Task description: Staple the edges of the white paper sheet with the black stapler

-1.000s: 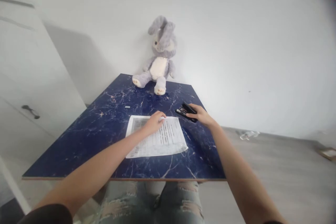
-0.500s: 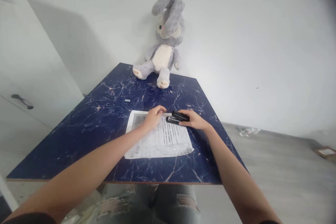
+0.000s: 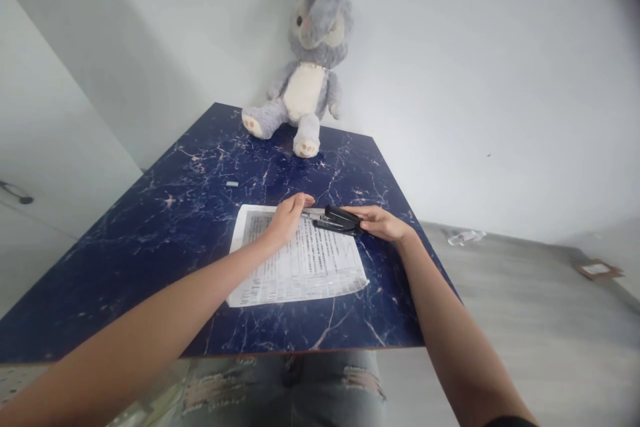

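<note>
A black stapler point(image 3: 343, 220) is spread apart over the top right of a printed sheet of paper point(image 3: 300, 273), its silvery metal part pointing left. My right hand point(image 3: 384, 223) is closed around the stapler's rear end, thumb below and fingers along the top. My left hand point(image 3: 289, 219) is at the tip of the metal part, its fingers drawn together there; the fingertips are partly hidden behind the hand. The left wrist lies over the sheet's upper middle.
A grey plush rabbit point(image 3: 305, 90) sits at the far end of the blue marbled table point(image 3: 200, 167), against the wall. A small pale piece point(image 3: 232, 184) lies left of the paper's top. On the floor at right are a clear plastic item point(image 3: 467, 237) and a brown cardboard piece point(image 3: 599, 269).
The stapler's metal part now reaches out to my left hand. My right hand has shifted right, toward the stapler's rear end. The view has tilted down slightly.
</note>
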{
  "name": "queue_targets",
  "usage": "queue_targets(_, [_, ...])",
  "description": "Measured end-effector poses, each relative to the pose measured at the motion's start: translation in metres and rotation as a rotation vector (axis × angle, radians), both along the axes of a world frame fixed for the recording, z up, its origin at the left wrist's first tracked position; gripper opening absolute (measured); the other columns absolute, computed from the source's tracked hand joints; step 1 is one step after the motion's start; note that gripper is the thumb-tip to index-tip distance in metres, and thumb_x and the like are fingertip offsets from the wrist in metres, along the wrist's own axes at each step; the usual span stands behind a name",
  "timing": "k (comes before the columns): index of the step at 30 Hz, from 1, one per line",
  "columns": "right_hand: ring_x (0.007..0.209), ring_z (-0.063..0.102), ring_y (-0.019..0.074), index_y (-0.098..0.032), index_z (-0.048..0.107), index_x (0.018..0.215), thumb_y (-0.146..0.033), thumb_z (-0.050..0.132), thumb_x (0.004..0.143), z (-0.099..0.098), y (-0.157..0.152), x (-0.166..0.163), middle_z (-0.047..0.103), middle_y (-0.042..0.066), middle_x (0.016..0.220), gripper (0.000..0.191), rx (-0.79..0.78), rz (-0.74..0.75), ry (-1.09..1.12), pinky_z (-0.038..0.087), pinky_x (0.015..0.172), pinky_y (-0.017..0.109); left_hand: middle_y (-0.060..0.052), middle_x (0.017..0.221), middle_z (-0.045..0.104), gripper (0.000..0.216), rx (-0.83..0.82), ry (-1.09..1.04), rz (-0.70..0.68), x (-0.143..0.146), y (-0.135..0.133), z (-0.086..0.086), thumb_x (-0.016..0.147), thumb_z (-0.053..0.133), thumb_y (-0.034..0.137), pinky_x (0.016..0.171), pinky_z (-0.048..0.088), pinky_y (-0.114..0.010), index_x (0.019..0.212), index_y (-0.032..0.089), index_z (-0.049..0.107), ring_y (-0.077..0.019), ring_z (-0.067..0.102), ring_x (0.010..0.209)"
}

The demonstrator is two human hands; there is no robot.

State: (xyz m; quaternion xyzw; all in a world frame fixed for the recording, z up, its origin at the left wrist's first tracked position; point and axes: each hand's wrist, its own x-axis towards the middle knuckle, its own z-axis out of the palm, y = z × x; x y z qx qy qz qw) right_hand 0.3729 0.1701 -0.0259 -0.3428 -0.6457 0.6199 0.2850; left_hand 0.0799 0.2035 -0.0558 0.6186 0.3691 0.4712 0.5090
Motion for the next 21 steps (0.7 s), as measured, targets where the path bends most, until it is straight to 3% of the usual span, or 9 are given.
queue_targets(4, [0.130,0.064,0.0309,-0.023,0.062,0.146,-0.047,0.083,0.082,0.006,0.002,-0.015,0.068,0.010,0.142,0.071,0.188,-0.025,-0.148,0.047,0.115,0.051,-0.011,0.113,0.076,0.044,0.025,0.040,-0.041,-0.001,-0.001,0.001,0.110,0.035,0.042,0.107,0.051,-0.042,0.105,0.019,0.073,-0.0238,0.070,0.110])
queue_targets(8, [0.106,0.075,0.0289,-0.020,0.070,0.135,-0.039,0.079,0.086,0.013,-0.004,-0.032,0.078,0.007,0.119,0.053,0.394,-0.089,-0.376,0.059,0.098,0.046,-0.011,0.115,0.075,0.042,0.040,0.018,-0.051,-0.003,-0.001,0.003,0.110,0.037,0.043,0.109,0.050,-0.043,0.106,0.020,0.072,-0.0237,0.070,0.112])
queue_targets(10, [0.109,0.075,0.0287,-0.023,0.069,0.136,-0.031,0.073,0.090,0.016,-0.011,-0.041,0.077,0.006,0.123,0.047,0.540,-0.150,-0.427,0.059,0.100,0.046,-0.011,0.117,0.074,0.039,0.001,-0.052,-0.029,-0.003,-0.001,0.005,0.109,0.040,0.042,0.112,0.048,-0.043,0.107,0.019,0.071,-0.0235,0.069,0.114])
queue_targets(15, [0.141,0.057,0.0273,-0.027,0.060,0.148,-0.005,0.054,0.091,0.018,-0.019,-0.062,0.064,0.006,0.147,0.061,1.043,-0.295,-0.492,0.046,0.121,0.053,-0.015,0.128,0.069,0.040,-0.301,-0.427,-0.102,-0.007,0.002,0.016,0.110,0.037,0.044,0.115,0.048,-0.043,0.111,0.017,0.067,-0.0231,0.067,0.119])
queue_targets(18, [0.146,0.052,0.0258,-0.028,0.056,0.151,0.001,0.048,0.094,0.016,-0.019,-0.073,0.062,0.005,0.150,0.065,1.252,-0.227,-0.632,0.046,0.120,0.054,-0.017,0.121,0.071,0.048,-0.497,-0.538,-0.183,-0.008,0.002,0.021,0.111,0.031,0.050,0.114,0.050,-0.044,0.110,0.016,0.065,-0.0246,0.069,0.116])
queue_targets(21, [0.148,0.050,0.0266,-0.031,0.052,0.154,0.000,0.048,0.099,0.018,-0.021,-0.077,0.057,0.004,0.154,0.063,1.332,-0.112,-0.788,0.047,0.119,0.055,-0.016,0.106,0.073,0.038,-0.637,-0.586,-0.163,-0.007,0.002,0.022,0.110,0.039,0.042,0.115,0.050,-0.044,0.105,0.015,0.065,-0.0241,0.071,0.109])
